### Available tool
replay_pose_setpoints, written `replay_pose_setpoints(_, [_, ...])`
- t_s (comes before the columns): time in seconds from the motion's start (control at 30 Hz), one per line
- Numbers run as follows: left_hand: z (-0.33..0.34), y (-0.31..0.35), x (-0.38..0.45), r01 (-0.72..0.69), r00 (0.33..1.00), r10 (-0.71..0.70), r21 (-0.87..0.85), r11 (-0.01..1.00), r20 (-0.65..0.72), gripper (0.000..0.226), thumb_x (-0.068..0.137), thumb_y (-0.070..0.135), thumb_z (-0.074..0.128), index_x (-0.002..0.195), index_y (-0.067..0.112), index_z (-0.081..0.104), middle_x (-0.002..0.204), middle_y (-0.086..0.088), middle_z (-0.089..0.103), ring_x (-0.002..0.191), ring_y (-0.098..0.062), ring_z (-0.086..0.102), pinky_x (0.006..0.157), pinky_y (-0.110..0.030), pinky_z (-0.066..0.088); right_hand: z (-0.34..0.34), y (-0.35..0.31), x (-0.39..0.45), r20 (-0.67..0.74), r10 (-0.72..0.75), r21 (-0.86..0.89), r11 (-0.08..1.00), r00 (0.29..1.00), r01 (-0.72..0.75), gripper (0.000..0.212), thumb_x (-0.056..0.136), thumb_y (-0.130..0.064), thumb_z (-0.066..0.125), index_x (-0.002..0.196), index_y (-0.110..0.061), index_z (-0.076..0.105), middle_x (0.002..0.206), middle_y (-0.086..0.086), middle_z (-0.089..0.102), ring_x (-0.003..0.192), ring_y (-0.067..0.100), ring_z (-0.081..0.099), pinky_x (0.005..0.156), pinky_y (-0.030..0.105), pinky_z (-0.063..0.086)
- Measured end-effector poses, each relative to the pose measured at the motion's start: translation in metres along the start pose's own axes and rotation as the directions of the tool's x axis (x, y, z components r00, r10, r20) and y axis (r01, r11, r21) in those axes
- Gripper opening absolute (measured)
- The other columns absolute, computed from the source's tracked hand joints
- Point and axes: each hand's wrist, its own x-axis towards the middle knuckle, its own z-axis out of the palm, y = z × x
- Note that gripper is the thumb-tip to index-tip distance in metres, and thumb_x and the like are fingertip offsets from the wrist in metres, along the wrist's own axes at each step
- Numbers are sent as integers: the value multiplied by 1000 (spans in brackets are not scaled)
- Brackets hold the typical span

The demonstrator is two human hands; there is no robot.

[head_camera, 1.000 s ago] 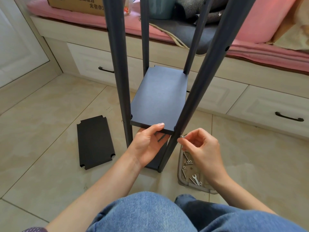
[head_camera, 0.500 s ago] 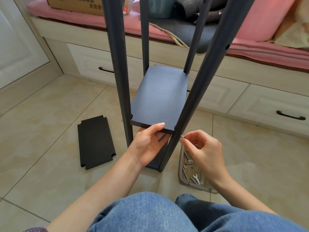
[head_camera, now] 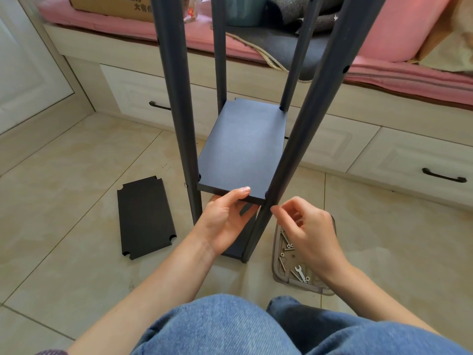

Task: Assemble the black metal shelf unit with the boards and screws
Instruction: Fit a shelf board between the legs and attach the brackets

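1. The left hand [head_camera: 225, 219] grips the shelf board [head_camera: 243, 152] from below, keeping it level between the posts.
2. The right hand [head_camera: 304, 226] pinches at the near right post [head_camera: 302, 139], seemingly seating a screw; the screw itself is hidden.
3. A spare board [head_camera: 146, 217] lies on the floor.

**Shelf frame on floor, parts either side**

Shelf frame [head_camera: 302, 155] stands on the floor [head_camera: 76, 162], in front of a drawer bench [head_camera: 384, 149]; shelf board [head_camera: 243, 149] sits between its four posts, a lower board [head_camera: 238, 248] beneath it; left hand [head_camera: 225, 221] under the board's near edge, thumb on top; right hand [head_camera: 307, 231] just right of the near right post; spare board [head_camera: 146, 216] flat on floor left of frame; tray [head_camera: 277, 252] right of frame, screws [head_camera: 285, 239] and wrench [head_camera: 300, 272] in it; cushion [head_camera: 409, 29] and box [head_camera: 110, 3] on the bench behind.
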Motion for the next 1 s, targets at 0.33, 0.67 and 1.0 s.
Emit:
replay_pose_setpoints(0.33, [1,2,-2,5,1000,-5,13,1000,-24,25,84,18,66,108,13,65,102,-7,71,103,-23,69,86,-30,58,-2,-1,5,99,88,65,993,991,-95,13,95,-29,61,85,-23,67,72,-10,68,67,8,64,64,34,54])
replay_pose_setpoints(0.67, [2,8,-4,60,998,-60,-6,998,-13,35,86,16,65,120,12,63,116,-12,67,113,-26,67,96,-34,56,-33,7,58,596,-4,332,912,803,-242,78,88,-7,70,144,-48,33,136,-7,53,116,10,62,96,29,53])
replay_pose_setpoints(1.0, [0,17,-29,179,965,-16,616,767,-261,26,91,37,70,108,17,71,90,4,78,85,-10,74,74,-24,59,-31,18,72,586,-10,313,925,810,-215,61,75,-23,83,127,-46,61,126,-5,64,109,14,63,99,35,51])
